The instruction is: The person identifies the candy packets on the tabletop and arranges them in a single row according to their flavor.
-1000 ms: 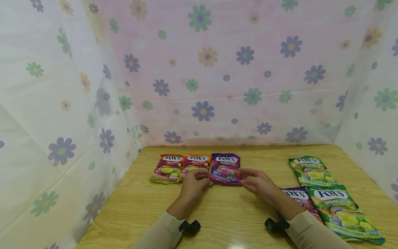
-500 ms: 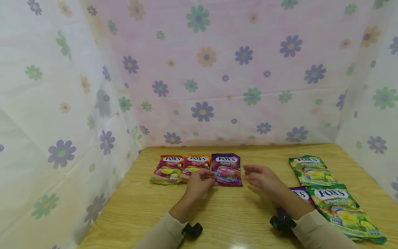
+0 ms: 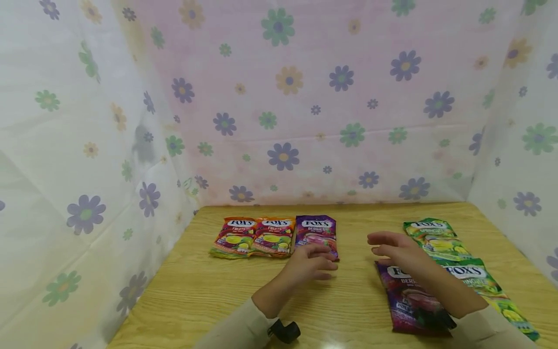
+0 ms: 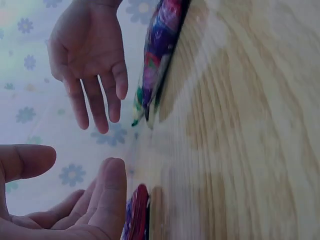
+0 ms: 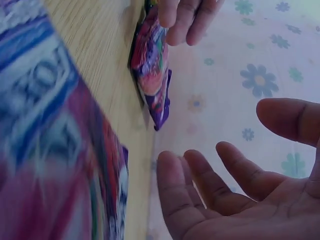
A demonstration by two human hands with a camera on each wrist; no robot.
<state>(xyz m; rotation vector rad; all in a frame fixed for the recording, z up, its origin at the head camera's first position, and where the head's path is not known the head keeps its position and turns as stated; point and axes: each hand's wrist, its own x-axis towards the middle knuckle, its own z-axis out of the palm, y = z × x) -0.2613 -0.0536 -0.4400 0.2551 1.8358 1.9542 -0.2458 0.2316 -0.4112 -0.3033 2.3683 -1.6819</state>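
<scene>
In the head view my left hand (image 3: 306, 265) hovers by the lower edge of a purple Berries candy bag (image 3: 316, 230), covering part of it. Its fingers are spread and hold nothing. My right hand (image 3: 398, 251) is over the top of a second purple Berries bag (image 3: 405, 305), fingers extended and apart from it in the right wrist view. Two orange-red Fruits candy bags, a left one (image 3: 234, 237) and a right one (image 3: 272, 236), lie beside the first purple bag in a row. My right forearm hides part of the second purple bag.
Two green Springtea candy bags, a far one (image 3: 438, 238) and a near one (image 3: 507, 295), lie at the right of the wooden table (image 3: 209, 300). A flowered cloth (image 3: 322, 106) encloses the table at the back and sides.
Both hands have come away from the purple bag in the row. My right hand has moved right, toward the other purple bag; my left hand has moved right and nearer.
</scene>
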